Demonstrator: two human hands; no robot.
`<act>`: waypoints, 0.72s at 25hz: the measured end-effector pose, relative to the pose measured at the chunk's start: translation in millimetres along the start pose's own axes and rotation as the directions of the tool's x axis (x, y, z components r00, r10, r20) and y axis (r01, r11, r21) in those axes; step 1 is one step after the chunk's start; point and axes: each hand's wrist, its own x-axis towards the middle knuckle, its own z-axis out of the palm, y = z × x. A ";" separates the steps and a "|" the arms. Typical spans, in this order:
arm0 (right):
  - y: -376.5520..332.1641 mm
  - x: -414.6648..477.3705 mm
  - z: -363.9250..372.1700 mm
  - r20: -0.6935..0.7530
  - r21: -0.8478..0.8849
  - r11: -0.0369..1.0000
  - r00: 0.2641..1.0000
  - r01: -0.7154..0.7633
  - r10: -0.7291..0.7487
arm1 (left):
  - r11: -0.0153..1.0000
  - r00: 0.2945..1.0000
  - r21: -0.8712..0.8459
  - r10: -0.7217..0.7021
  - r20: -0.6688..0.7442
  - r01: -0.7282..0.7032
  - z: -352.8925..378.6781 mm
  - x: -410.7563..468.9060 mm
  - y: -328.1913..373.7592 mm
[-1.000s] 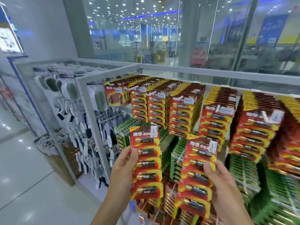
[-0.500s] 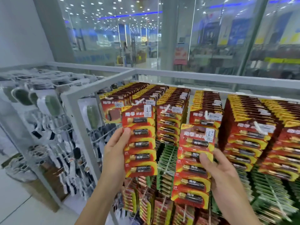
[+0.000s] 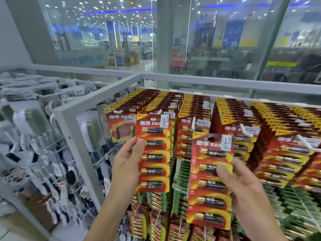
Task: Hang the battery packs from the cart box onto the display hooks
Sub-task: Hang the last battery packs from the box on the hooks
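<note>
My left hand grips a long red-and-yellow battery pack by its left edge. The pack's top is raised against the front of the upper-left rows of hanging packs. My right hand grips a second long battery pack from its right side, thumb across the front. This pack hangs lower, in front of the middle rows. White-tipped display hooks poke out through the front packs of the top row. The cart box is out of view.
A grey metal frame edges the rack at left and top. Green battery packs hang below the red ones. A side rack to the left carries socks and other goods. Glass walls stand behind the display.
Both hands have lifted their packs up and toward the rack. The left pack now reaches the top row; the right pack has risen less.
</note>
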 end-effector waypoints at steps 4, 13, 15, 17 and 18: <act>-5.0 -1.2 12.1 0.022 -0.034 0.997 0.997 0.073 -0.072 | 0.992 0.997 0.118 -0.045 0.058 0.038 8.4 32.2 -10.1; 9.2 19.1 35.9 0.043 -0.135 0.984 0.993 0.117 -0.113 | 0.960 0.999 0.280 0.033 0.000 -0.031 15.1 46.3 -25.4; 9.6 23.4 40.7 0.025 -0.153 0.982 0.994 0.107 -0.105 | 0.955 0.998 0.292 0.065 -0.013 -0.059 12.0 47.8 -28.7; 4.2 25.5 49.6 0.000 -0.213 0.970 0.993 0.114 -0.117 | 0.952 0.996 0.297 0.086 -0.013 -0.078 10.6 48.3 -30.8; 7.9 33.1 49.3 -0.003 -0.237 0.963 0.991 0.129 -0.133 | 0.951 0.996 0.296 0.093 -0.017 -0.084 10.8 48.1 -31.8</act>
